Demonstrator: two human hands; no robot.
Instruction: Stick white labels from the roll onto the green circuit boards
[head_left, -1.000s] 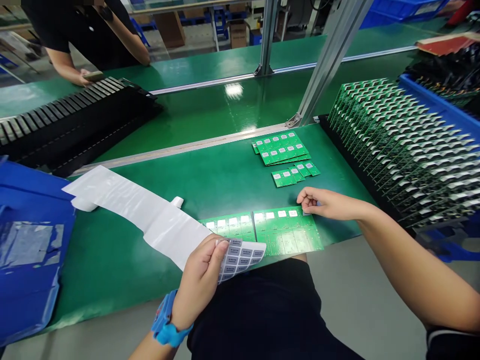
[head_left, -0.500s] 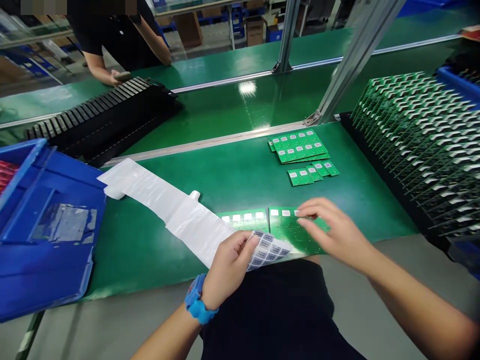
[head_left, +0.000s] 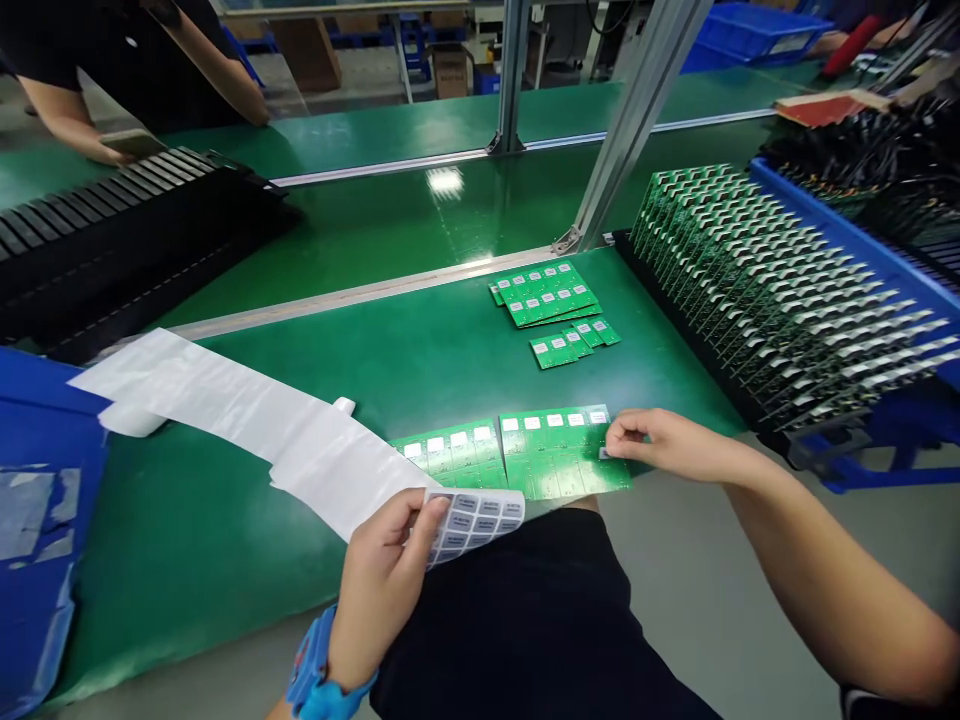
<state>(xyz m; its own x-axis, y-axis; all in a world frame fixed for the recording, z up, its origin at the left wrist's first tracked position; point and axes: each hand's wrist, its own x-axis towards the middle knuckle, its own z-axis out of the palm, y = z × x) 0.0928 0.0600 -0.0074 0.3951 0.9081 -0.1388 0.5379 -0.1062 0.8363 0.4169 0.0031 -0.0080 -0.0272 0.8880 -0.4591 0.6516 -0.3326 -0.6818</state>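
**Green-matted bench: label sheet, circuit panels, racks**

Surface: green bench mat (head_left: 420, 360), glossy, split by a metal rail, with a slanted aluminium post (head_left: 630, 110) rising from its far side.

Item 1: left hand (head_left: 382, 580), blue wristband (head_left: 319, 670) on the wrist. Thumb and fingers are clamped on the near end of a label sheet (head_left: 480, 518), which curls up off the bench edge. Its grey printed labels face the camera.

Item 2: white backing strip (head_left: 217, 395), running from that sheet away to the left across the mat.

Item 3: right hand (head_left: 664, 445), thumb and forefinger pinched together on a small label (head_left: 603, 452). It is held at the right edge of the right panel (head_left: 562, 460).

Item 4: left panel (head_left: 450, 455), flat beside the right one, edges touching. Both sit at the near edge of the mat, each with a row of white labels along the top.

Item 5: stacked panels (head_left: 547, 292) farther back, with loose small boards (head_left: 574, 345) just in front.

Item 6: loaded board rack (head_left: 772, 290), far right, with its boards on edge.

Item 7: black slotted rack (head_left: 127, 240), far left, and a blue bin (head_left: 37, 520) nearer.

Item 8: a co-worker's hand (head_left: 112, 150), resting beyond the black rack.
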